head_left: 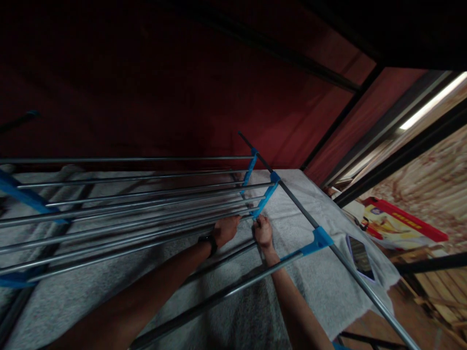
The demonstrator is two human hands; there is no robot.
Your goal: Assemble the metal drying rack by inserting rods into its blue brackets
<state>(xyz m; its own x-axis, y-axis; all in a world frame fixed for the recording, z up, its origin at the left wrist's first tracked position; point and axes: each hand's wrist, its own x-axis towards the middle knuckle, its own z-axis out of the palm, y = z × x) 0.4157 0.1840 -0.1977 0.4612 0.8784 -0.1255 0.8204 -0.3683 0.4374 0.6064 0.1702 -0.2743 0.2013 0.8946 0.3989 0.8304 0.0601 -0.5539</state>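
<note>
A dark red wall [175, 87] stands behind a surface spread with grey cloth [292, 301], on which a rack of metal tubes and blue fittings rests. Most of the assembly looks done: several rods [146, 214] reach the blue bracket [269, 195], which joins the long pole [299, 203]. The lowest rod [146, 248], low in the rack and running towards that bracket's bottom end, appears to be the part in hand, its seating seemingly unfinished. The left hand [226, 231] has its fingers clamped around this rod near the bracket; the right hand [263, 233] has its fingers bent in at the bracket's bottom end, though whether they close on anything cannot be told. The hands hide the joint itself, the rack's left end runs out of view, and deep shadow blurs the upper background.
</note>
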